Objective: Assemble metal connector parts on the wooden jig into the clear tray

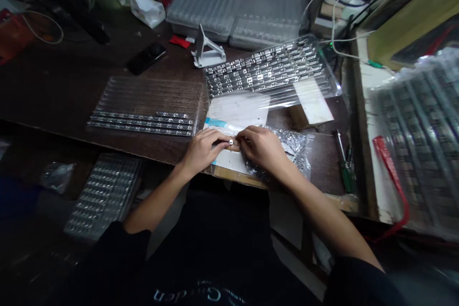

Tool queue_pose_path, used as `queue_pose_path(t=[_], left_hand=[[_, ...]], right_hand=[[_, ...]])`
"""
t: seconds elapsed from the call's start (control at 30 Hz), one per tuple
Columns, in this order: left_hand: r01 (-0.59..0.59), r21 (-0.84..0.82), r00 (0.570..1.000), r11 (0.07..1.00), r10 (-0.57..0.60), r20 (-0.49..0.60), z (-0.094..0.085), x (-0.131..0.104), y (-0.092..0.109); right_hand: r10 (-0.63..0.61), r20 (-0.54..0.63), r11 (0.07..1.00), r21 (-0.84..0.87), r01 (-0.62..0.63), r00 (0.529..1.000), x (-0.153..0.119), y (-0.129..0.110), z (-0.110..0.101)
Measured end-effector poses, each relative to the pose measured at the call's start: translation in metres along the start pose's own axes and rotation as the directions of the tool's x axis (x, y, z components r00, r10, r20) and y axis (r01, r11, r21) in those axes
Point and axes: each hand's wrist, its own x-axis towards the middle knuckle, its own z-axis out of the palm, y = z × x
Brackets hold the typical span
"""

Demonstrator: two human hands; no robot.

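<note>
Close to the table's front edge, my left hand (204, 150) pinches a small shiny metal piece (231, 142) between thumb and fingertips. Facing it, my right hand (263, 147) has its fingers curled and pressed together near the same piece; what they hold, if anything, is hidden. Both hands are over a white sheet (233, 160) with a blue patch. Under and beside my right hand lies a clear plastic bag (301, 148) of many small metal pieces. A clear ribbed tray (150, 93) at left bears several rows of such pieces. A fuller tray (265, 69) lies tilted behind the hands.
Stacked clear trays (233, 0) stand at the back. A black phone (147, 57) and a grey stand (208, 52) lie before them. At right are a white-topped block (311, 100), a green-handled screwdriver (346, 172), loose cables and wrapped trays (423, 129). More filled trays (103, 191) sit below the table.
</note>
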Motion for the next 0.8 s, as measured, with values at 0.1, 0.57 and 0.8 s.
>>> queue_pose_path(t=[0.1, 0.57, 0.8], left_hand=[[0.01, -0.011, 0.987, 1.0, -0.012, -0.159, -0.001, -0.002, 0.001], [0.17, 0.145, 0.978, 0.975, -0.149, -0.147, -0.003, -0.011, 0.006], [0.114, 0.012, 0.978, 0.993, -0.11, -0.178, 0.011, 0.004, 0.025]], right_hand=[[-0.02, 0.003, 1.0, 0.018, 0.02, 1.0, 0.002, 0.001, 0.003], [-0.323, 0.064, 0.927, -0.177, 0.33, 0.944, -0.004, -0.012, 0.005], [-0.054, 0.026, 0.987, -0.153, 0.057, 0.998, -0.007, 0.011, -0.014]])
